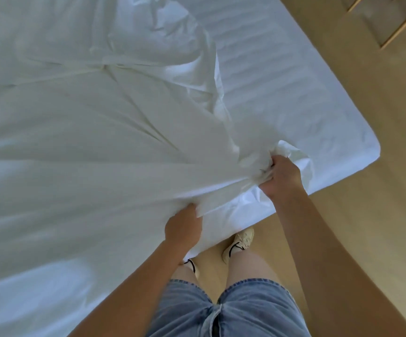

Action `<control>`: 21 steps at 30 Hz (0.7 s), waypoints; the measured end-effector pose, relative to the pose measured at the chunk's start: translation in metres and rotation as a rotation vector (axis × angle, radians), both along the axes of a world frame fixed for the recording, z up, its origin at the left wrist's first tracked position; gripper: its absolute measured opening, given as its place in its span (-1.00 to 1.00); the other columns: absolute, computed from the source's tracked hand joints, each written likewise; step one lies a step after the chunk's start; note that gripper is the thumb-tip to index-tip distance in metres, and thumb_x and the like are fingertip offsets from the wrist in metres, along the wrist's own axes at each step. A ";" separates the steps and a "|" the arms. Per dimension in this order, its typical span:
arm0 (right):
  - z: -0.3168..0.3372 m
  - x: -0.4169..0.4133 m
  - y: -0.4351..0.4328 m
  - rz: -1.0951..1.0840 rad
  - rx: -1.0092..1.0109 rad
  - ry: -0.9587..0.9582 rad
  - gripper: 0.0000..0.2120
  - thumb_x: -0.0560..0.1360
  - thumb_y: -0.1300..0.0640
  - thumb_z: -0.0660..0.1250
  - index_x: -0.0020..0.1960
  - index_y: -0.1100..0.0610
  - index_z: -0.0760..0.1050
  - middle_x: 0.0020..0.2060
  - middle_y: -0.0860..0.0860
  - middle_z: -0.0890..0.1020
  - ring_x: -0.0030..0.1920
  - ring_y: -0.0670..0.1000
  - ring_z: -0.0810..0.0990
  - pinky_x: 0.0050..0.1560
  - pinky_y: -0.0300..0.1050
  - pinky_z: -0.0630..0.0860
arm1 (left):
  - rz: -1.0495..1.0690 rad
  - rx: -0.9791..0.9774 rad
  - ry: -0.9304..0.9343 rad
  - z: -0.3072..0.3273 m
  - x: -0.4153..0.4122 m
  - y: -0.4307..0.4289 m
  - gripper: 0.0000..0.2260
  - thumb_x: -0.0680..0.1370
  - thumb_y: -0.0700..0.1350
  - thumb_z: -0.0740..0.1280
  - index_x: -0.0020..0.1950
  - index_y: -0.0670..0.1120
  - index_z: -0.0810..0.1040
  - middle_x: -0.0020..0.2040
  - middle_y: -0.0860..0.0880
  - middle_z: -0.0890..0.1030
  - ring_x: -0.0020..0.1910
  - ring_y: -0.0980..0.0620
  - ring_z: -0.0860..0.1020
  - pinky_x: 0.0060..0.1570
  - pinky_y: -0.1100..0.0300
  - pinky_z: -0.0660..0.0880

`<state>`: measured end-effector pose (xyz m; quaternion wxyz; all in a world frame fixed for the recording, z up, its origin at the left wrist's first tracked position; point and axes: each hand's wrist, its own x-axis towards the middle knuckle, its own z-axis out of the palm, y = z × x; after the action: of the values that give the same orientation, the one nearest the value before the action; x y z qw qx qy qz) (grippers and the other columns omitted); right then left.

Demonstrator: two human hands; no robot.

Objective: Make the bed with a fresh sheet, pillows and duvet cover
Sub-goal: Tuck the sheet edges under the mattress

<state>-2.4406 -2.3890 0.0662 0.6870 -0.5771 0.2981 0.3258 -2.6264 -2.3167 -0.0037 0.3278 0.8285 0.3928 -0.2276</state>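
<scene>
White sheet (pixel 95 132) spread creased over bed (pixel 294 98), left hand (pixel 183 228) gripping its near edge, right hand (pixel 282 176) clutching bunched cloth near bed's corner, fingers curled tight

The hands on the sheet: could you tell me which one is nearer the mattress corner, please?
The right hand, which bunches the sheet close to the rounded mattress corner; the left hand grips the sheet's edge farther along the side.

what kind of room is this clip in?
Most likely a bedroom. A mattress under a striped white cover fills the view, both hands grip a loose white sheet bunched near its corner, and pale wood flooring runs alongside.
</scene>
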 end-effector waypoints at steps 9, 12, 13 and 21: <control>-0.025 0.133 -0.102 0.323 0.087 -0.111 -0.35 0.41 -0.39 0.22 0.39 -0.09 0.34 0.19 -0.01 0.56 0.21 0.03 0.55 0.09 0.11 0.50 | 0.506 -0.511 -0.460 0.055 0.236 -0.076 -0.76 0.58 -0.23 0.08 0.16 -0.17 0.47 0.05 -0.17 0.57 0.03 -0.17 0.53 0.00 0.07 0.45; -0.044 0.143 -0.136 0.684 0.269 -0.003 -0.04 0.12 -0.54 0.33 0.40 -0.11 0.31 0.29 -0.10 0.52 0.30 -0.05 0.47 0.21 0.07 0.42 | 0.695 -1.073 -0.459 0.067 0.334 -0.096 -0.82 0.56 -0.30 0.08 -0.14 -0.14 0.43 -0.29 -0.11 0.42 -0.39 0.00 0.43 -0.40 0.26 0.38; -0.049 0.155 -0.141 0.660 0.321 0.001 -0.07 0.15 -0.48 0.39 0.39 -0.03 0.34 0.25 -0.07 0.55 0.28 -0.05 0.49 0.21 0.01 0.45 | 0.679 -1.137 -0.434 0.067 0.361 -0.102 -0.79 0.57 -0.31 0.09 -0.19 -0.11 0.41 -0.33 -0.06 0.38 -0.41 0.06 0.40 -0.40 0.28 0.36; -0.056 0.303 -0.135 0.335 0.070 -0.070 -0.83 0.57 0.16 0.27 0.14 0.16 0.48 -0.09 0.03 0.68 -0.10 -0.02 0.67 -0.11 -0.08 0.59 | 0.023 -0.280 -0.306 0.023 0.370 -0.062 -0.38 0.44 0.07 0.43 0.45 0.00 0.30 0.35 0.01 0.43 0.33 0.06 0.38 0.19 0.28 0.30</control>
<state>-2.1371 -2.5242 0.0102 0.6528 -0.6053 0.1622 0.4256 -2.2566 -2.3787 0.0198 0.4981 0.7953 0.3123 -0.1479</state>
